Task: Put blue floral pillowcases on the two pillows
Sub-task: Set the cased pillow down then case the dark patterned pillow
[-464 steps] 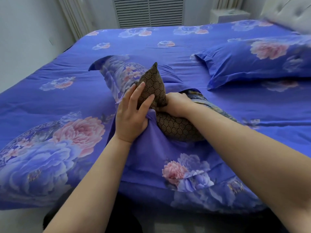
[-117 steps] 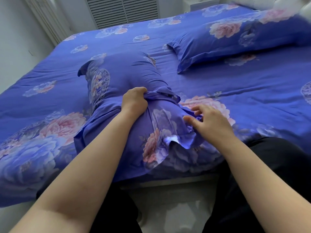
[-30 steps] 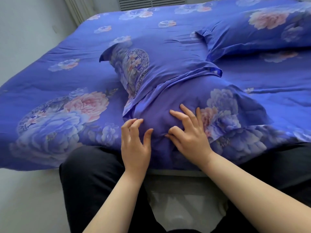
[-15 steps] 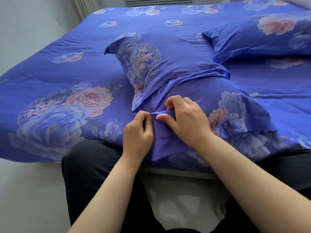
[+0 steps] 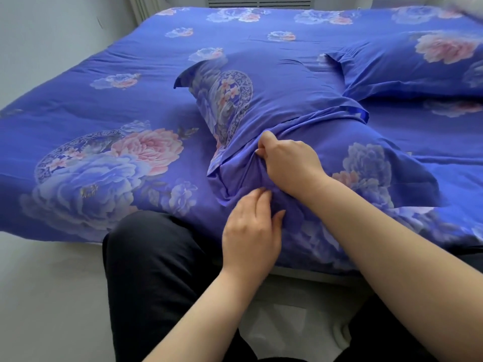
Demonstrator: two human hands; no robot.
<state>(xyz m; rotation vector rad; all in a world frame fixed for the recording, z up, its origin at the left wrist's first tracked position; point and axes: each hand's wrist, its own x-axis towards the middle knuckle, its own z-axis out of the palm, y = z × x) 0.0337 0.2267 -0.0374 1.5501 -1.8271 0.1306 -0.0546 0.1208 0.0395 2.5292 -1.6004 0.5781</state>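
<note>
A pillow in a blue floral pillowcase (image 5: 282,100) lies lengthwise on the bed, its near end in front of me; the pillow itself is fully hidden by the fabric. My right hand (image 5: 287,163) grips a bunched fold of the pillowcase at its near opening, fingers curled into the cloth. My left hand (image 5: 251,231) lies just below it, fingertips touching the same gathered fabric; its fingers look fairly straight. A second pillow in a matching pillowcase (image 5: 418,64) rests flat at the far right of the bed.
The bed carries a blue floral duvet (image 5: 104,152) that hangs over the near edge. My dark-trousered legs (image 5: 156,270) are against the bed edge. A pale wall runs along the left, a slatted grille (image 5: 258,0) at the back.
My right hand has moved up and away from the left, pulling a fold of the pillowcase with it. My left hand has let go of its pinch and dropped lower, fingers straighter.
</note>
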